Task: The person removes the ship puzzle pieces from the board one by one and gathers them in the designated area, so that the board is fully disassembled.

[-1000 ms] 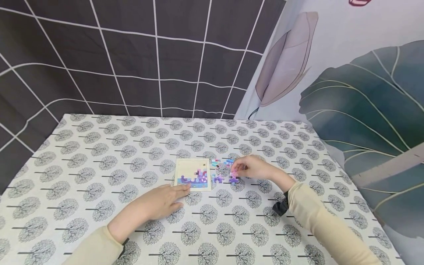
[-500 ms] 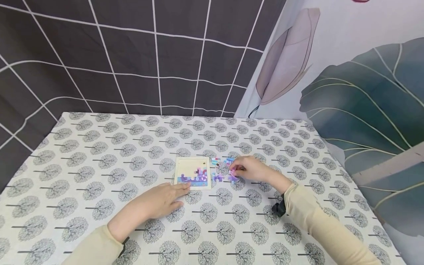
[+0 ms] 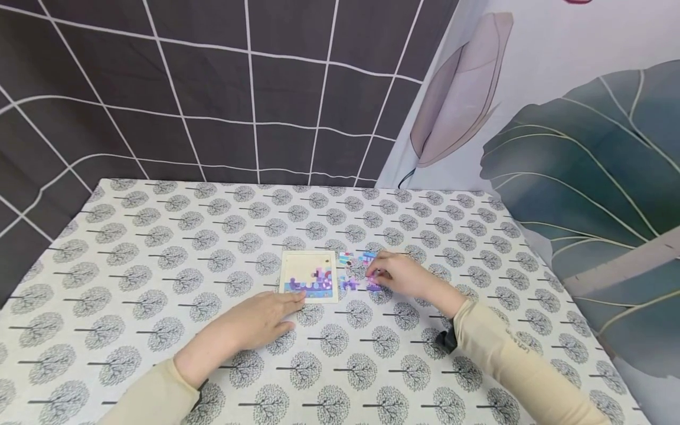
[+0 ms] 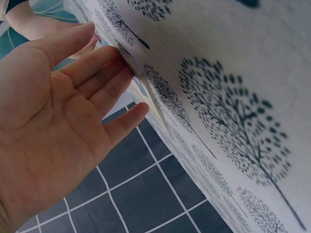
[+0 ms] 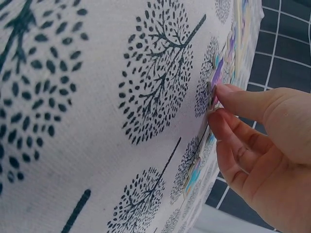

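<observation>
A shallow, pale jigsaw tray (image 3: 305, 264) lies flat on the table, its lower part filled with purple and blue pieces. My left hand (image 3: 260, 319) rests its fingertips on the tray's near edge; its fingers are extended and the palm shows in the left wrist view. To the right of the tray, my right hand (image 3: 402, 275) pinches a pink and purple jigsaw piece (image 5: 217, 73) between thumb and fingers, low over the cloth. The fingers partly hide that piece in the head view. Another purple piece (image 3: 349, 284) lies between it and the tray.
More loose pieces lie beyond, including a light blue and white one (image 3: 345, 259) and a blue one (image 3: 368, 256). A tree-patterned cloth (image 3: 329, 378) covers the table. Behind it hangs a dark gridded curtain (image 3: 207, 88), with a leaf-patterned cloth (image 3: 574, 165) at right.
My right hand stays over the same pieces, with its fingers shifting slightly left and down. The left hand keeps its place on the tray's edge. The head view has tilted a little.
</observation>
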`<move>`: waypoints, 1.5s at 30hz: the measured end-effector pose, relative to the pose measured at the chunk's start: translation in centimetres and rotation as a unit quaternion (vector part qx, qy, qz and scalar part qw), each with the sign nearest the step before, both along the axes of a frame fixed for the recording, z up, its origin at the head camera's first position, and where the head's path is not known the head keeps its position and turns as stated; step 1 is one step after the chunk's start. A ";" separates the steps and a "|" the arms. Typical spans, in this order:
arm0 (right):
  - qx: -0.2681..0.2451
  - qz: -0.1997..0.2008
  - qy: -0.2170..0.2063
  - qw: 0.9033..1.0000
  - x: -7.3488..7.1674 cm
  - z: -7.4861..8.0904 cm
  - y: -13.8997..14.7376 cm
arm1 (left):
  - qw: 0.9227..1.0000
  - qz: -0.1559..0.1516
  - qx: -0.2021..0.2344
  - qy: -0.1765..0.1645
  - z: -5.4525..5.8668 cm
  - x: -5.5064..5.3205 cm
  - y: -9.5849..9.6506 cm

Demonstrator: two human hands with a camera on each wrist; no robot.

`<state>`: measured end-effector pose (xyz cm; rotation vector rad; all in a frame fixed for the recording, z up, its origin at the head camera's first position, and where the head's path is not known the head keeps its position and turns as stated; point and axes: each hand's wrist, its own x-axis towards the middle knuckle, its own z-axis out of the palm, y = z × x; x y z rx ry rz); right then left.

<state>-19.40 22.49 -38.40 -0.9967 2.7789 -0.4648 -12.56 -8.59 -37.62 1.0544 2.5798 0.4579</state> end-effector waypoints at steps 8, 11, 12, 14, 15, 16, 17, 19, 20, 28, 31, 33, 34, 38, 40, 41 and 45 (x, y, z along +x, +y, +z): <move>-0.041 0.003 0.041 0.998 0.0 0.0 -0.3 | 1.000 0.000 0.003 0.007 -0.1 0.0 0.0; -0.052 -0.004 0.044 0.998 -0.1 0.0 -0.5 | 1.000 0.002 0.005 0.006 -0.1 0.0 0.1; -0.053 -0.007 0.041 0.998 -0.2 0.0 -0.6 | 1.000 0.003 0.006 0.006 -0.1 0.0 0.1; -0.053 -0.010 0.028 0.998 -0.2 0.0 -0.7 | 1.000 0.005 0.009 0.005 -0.1 0.0 0.1; -0.055 -0.011 0.017 0.998 -0.3 0.0 -0.8 | 1.000 0.004 0.010 0.006 -0.2 0.0 0.2; -0.058 -0.012 0.005 0.998 -0.3 0.0 -0.9 | 1.000 0.004 0.011 0.007 -0.2 0.0 0.2; -0.059 -0.012 -0.005 0.998 -0.3 0.0 -1.1 | 1.000 0.004 0.012 0.008 -0.2 0.0 0.2; -0.063 -0.014 -0.025 0.998 -0.4 0.1 -1.5 | 1.000 0.002 0.011 0.011 -0.2 0.0 0.1; -0.066 -0.013 -0.036 0.997 -0.5 0.1 -1.7 | 1.000 0.002 0.010 0.011 -0.2 0.0 0.1; -0.071 -0.004 -0.056 0.996 -1.4 0.0 -4.5 | 1.000 0.005 0.009 0.005 -0.3 -0.1 0.2; -0.064 -0.002 -0.057 0.996 -1.6 -0.1 -5.5 | 1.000 0.001 0.007 0.009 -0.3 -0.2 0.2; -0.059 0.002 -0.063 0.996 -1.8 -0.2 -6.1 | 1.000 0.000 0.005 0.012 -0.3 -0.2 0.2; -0.059 0.007 -0.068 0.996 -1.9 -0.3 -6.4 | 1.000 -0.001 0.004 0.013 -0.3 -0.2 0.2; -0.056 0.016 -0.084 0.995 -2.0 -0.5 -7.4 | 1.000 -0.001 0.003 0.013 -0.1 -0.1 0.1; -0.057 0.018 -0.087 0.994 -2.0 -0.4 -7.7 | 1.000 -0.001 0.005 0.012 0.0 -0.1 0.0; -0.057 0.017 -0.088 0.994 -2.0 -0.4 -7.8 | 1.000 -0.001 0.006 0.012 0.0 -0.1 0.0; -0.051 0.012 -0.100 0.994 -2.0 -0.4 -8.2 | 1.000 0.000 0.006 0.008 -0.1 0.0 0.1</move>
